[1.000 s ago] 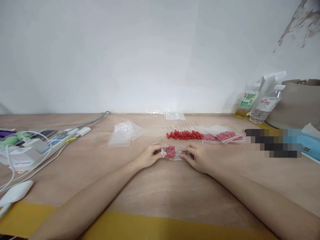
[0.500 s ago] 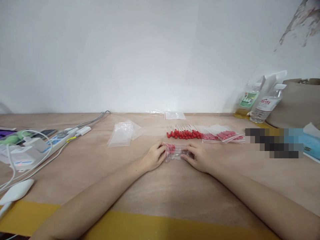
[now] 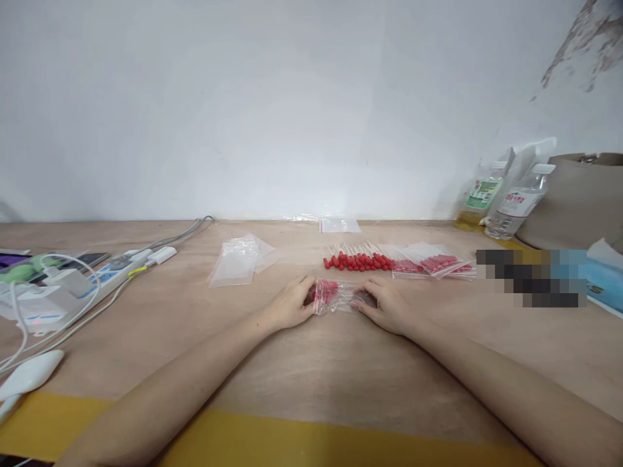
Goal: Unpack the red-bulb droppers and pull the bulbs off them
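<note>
Head view: the wooden counter (image 3: 311,363) fills the lower frame. At its centre the left hand (image 3: 292,305) and right hand (image 3: 387,306) each pinch an end of a small clear bag (image 3: 335,295) of red-tipped sticks lying on it, just below a row of loose red-tipped sticks (image 3: 357,261).

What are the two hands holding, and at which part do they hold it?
A small clear plastic bag of red-tipped sticks. The left hand grips its left end, by the red tips; the right hand grips its right end.
</note>
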Tool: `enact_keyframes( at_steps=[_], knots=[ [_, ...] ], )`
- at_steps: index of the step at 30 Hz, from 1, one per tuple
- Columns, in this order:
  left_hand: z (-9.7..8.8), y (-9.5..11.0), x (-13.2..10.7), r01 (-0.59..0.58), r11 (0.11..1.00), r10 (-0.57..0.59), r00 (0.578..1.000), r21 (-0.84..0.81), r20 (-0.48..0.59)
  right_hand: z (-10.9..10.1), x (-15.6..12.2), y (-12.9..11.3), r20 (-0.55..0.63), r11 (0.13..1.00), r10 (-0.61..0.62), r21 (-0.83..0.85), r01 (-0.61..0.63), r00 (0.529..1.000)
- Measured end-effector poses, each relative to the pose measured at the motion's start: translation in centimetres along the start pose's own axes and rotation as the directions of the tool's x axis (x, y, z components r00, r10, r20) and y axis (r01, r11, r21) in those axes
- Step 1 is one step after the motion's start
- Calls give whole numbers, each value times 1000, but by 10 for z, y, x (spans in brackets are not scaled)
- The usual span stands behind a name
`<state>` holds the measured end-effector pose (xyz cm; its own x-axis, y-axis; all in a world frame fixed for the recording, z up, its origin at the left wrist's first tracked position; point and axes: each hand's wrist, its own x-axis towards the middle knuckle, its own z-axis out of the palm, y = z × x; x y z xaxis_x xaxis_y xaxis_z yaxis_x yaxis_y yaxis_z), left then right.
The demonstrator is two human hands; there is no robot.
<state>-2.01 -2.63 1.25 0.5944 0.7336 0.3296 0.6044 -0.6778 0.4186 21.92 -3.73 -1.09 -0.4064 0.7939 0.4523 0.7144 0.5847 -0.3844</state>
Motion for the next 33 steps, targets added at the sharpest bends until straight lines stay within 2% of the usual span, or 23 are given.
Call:
enact_keyframes(
  at_steps=[3, 6, 8, 11, 15, 18, 21, 23, 24, 25, 27, 29, 30, 31, 33],
  knots=[
    [-8, -4, -2, 37, 994, -33, 999, -107, 34, -1, 0, 0, -5, 1000, 21, -11, -21, 1000],
    [-14, -7, -3, 4, 993, 6, 997, -121, 76, -2, 0, -1, -4, 1000, 16, -14, -16, 1000],
    [-15, -9, -4, -9, 992, 21, 995, -124, 99, -2, 0, -2, -10, 1000, 7, -15, -7, 1000],
    [-13, -11, -4, 45, 982, -20, 991, -184, 134, -2, 0, -2, -9, 1000, -4, -11, 3, 1000],
    [-15, -16, -4, 69, 940, -22, 990, -333, 142, -2, -1, -2, 0, 1000, -1, -7, 1, 1000],
    [-28, -29, -4, 136, 878, -76, 986, -460, 147, -1, -1, 0, -5, 1000, 0, -2, 0, 1000],
    [-54, -50, -6, 263, 811, -212, 965, -523, 156, -1, -1, 0, -8, 1000, 0, -4, 0, 1000],
    [-74, -66, -9, 299, 776, -314, 947, -556, 70, -1, 0, 0, -9, 1000, -5, -6, 5, 1000],
    [-83, -73, -10, 307, 749, -385, 923, -587, -8, -1, 0, 0, -9, 1000, -6, -6, 5, 1000],
    [-90, -79, -11, 289, 733, -437, 894, -616, -100, -1, 0, 0, -8, 1000, -6, -6, 6, 1000],
    [-96, -85, -9, 256, 770, -498, 814, -584, -300, -2, 0, -1, -7, 1000, -5, -1, 5, 1000],
    [-90, -85, -3, 244, 875, -448, 737, -418, -507, -2, 0, -1, -9, 1000, -1, 7, 2, 1000],
    [-82, -84, 1, 244, 925, -375, 717, -292, -587, -2, 0, -1, -8, 1000, -1, 12, 1, 1000],
    [-71, -82, 7, 225, 961, -276, 728, -161, -627, -2, 0, -1, -8, 1000, 0, 16, 0, 1000],
    [-47, -79, 19, 130, 987, -53, 825, 97, -563, -2, 0, -1, -11, 1000, 4, 15, -4, 1000]
  ],
)
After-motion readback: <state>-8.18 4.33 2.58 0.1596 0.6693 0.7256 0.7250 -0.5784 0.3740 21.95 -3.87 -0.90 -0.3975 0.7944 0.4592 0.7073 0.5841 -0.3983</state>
